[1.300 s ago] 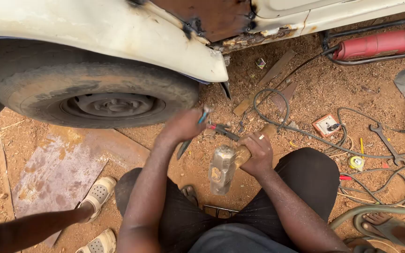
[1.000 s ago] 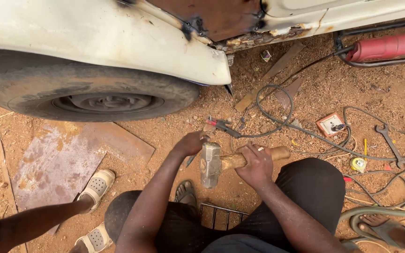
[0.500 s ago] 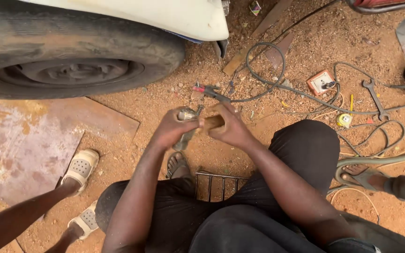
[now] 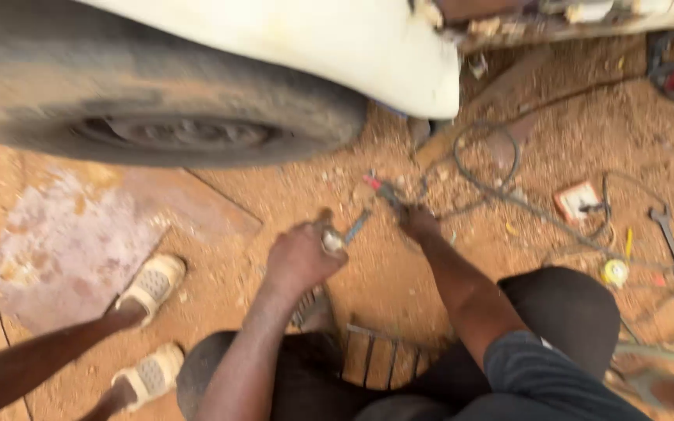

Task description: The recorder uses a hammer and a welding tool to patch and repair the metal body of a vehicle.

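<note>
Motion blur, cropped edges
We can't tell what the left hand [image 4: 299, 257] grips; the tyre [image 4: 157, 117] is smeared and cut off top-left; below it, another person's legs [image 4: 33, 366] leave the frame.

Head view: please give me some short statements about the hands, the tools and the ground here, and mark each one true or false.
1. The left hand grips a slim metal tool. True.
2. The right hand rests on the tyre. False: it reaches down to the red-handled pliers on the dirt, well away from the tyre.
3. A wrench lies on the ground at the right. True.
4. The ground is smooth grey concrete. False: it is reddish sandy dirt.
5. Another person's sandalled feet stand at the left. True.
</note>
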